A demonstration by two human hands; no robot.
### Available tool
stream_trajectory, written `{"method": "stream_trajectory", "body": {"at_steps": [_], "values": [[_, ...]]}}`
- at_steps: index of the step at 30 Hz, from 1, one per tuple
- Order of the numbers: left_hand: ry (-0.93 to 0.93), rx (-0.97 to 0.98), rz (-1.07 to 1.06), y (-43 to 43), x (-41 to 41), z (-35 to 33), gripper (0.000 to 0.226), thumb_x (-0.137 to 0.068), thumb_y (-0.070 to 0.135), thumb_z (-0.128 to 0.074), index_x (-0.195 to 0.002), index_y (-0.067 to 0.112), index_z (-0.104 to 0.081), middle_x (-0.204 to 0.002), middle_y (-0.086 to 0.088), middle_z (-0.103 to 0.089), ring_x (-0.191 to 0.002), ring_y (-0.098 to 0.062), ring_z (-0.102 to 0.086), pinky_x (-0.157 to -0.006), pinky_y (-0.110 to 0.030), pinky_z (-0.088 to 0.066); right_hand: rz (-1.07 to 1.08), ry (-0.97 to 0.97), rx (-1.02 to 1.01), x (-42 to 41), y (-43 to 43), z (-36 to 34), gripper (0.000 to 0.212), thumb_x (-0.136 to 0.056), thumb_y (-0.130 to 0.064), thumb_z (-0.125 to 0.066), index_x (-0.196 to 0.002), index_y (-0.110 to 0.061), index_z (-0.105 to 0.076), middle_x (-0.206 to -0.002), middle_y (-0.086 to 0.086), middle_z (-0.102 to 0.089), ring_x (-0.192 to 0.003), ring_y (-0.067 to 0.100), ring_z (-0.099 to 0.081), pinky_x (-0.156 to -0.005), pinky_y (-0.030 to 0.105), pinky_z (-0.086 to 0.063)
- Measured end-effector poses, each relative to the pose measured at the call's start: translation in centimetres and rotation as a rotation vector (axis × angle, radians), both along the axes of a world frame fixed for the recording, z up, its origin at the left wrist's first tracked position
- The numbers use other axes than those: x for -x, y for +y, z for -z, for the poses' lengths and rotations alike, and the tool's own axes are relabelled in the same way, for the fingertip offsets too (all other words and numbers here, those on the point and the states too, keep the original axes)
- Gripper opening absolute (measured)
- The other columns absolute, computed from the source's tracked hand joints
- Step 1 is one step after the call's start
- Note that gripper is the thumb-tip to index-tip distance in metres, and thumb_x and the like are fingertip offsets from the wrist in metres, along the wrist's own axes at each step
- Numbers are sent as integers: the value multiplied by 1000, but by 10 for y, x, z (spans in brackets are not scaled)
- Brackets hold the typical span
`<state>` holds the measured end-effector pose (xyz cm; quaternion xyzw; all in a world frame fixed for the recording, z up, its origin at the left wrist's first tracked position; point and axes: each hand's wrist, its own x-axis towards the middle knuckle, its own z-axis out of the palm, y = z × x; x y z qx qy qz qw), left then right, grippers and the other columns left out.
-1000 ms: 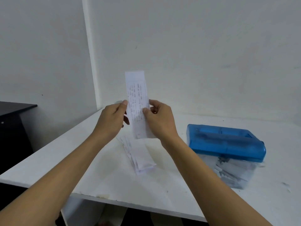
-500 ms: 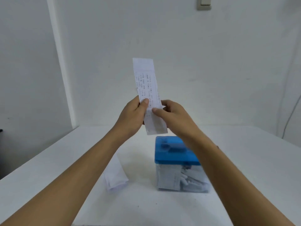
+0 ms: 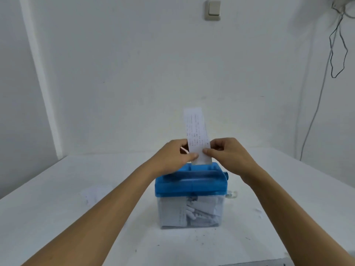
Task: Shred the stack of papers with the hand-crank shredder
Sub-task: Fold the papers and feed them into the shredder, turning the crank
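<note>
The slip you hold is white, with rows of faint grey print down its face. Below it, your shredder's lid is a see-through bright blue. The bin under it is clear and shows white shreds, one sheet carrying fine dark print. The crank knob at the bin's right is clear too. Your table is white, flecked with small dark specks toward its near and right edges. The stack of papers toward the left edge is white on white, with faint grey marks. Behind the far edge the wall is pale grey-white, its switch beige, its cable black.
</note>
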<state>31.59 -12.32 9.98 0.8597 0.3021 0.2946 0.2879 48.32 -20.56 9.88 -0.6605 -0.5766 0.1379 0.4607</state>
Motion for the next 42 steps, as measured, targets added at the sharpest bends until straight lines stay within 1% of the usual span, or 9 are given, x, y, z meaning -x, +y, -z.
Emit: {"method": "stream_trajectory", "body": {"at_steps": [4, 11, 20, 24, 27, 32, 34, 37, 42], "values": [[77, -36, -71, 1, 1, 16, 8, -96, 31, -67, -101, 25, -69, -101, 11, -69, -96, -8, -64, -82, -20, -51, -5, -47, 22, -6, 2, 20, 13, -96, -31, -64, -92, -21, -72, -86, -11, -70, -77, 7, -65, -64, 14, -49], [67, -78, -94, -3, -2, 21, 12, -93, 32, -70, -84, 28, -65, -91, 19, -63, -82, 2, -59, -66, -11, -40, 22, -109, -13, -15, -1, 32, 16, -93, -34, -66, -95, -20, -73, -95, -10, -69, -90, 9, -63, -73, 17, -50], [85, -76, -95, -4, 0, 21, 12, -92, 35, -71, -84, 29, -65, -93, 19, -58, -86, -1, -56, -77, -23, -47, 34, -147, -35, -13, -6, 33, 4, -95, -31, -65, -96, -28, -65, -94, -19, -62, -89, 0, -58, -67, 10, -43], [90, -70, -91, -3, -1, 22, 8, -93, 35, -70, -88, 30, -65, -97, 19, -58, -91, -5, -57, -84, -27, -50, 127, -95, -127, -29, -13, 52, 24, -99, -13, -53, -113, -29, -65, -107, -16, -63, -98, -2, -58, -72, 11, -46], [87, -79, -86, -1, 0, 25, 5, -93, 35, -69, -92, 31, -66, -101, 17, -61, -98, -8, -59, -94, -36, -53, 151, -149, -39, -38, -22, 82, 54, -89, 11, -46, -122, -31, -55, -117, -13, -60, -108, 3, -56, -90, 22, -52], [103, -89, -94, 0, -1, 25, 17, -93, 37, -69, -81, 41, -58, -94, 27, -55, -97, -6, -58, -94, -38, -53, -66, -291, 190, -28, -31, 120, 72, -87, 5, -47, -137, -43, -28, -134, -19, -46, -126, 7, -44, -111, 41, -43], [102, -97, -100, 0, -2, 27, 19, -93, 38, -69, -79, 41, -57, -95, 26, -56, -98, -6, -58, -94, -38, -53, -63, -347, 193, -24, -35, 127, 70, -93, -3, -51, -142, -40, -18, -131, -27, -33, -123, -3, -31, -119, 36, -29], [108, -114, -100, -1, -3, 27, 16, -93, 38, -69, -82, 41, -58, -102, 19, -58, -102, -9, -59, -95, -38, -54, -9, -455, 1, -17, -37, 139, 61, -98, -27, -57, -145, -31, -19, -124, -24, -41, -109, -1, -41, -104, 18, -31], [122, -123, -107, -1, -3, 27, 12, -93, 38, -68, -86, 40, -58, -106, 17, -58, -105, -10, -59, -95, -38, -53, 170, -625, 148, -10, -38, 126, 41, -102, -35, -48, -131, -21, -23, -92, -10, -60, -72, 12, -59, -78, 25, -56]]}}
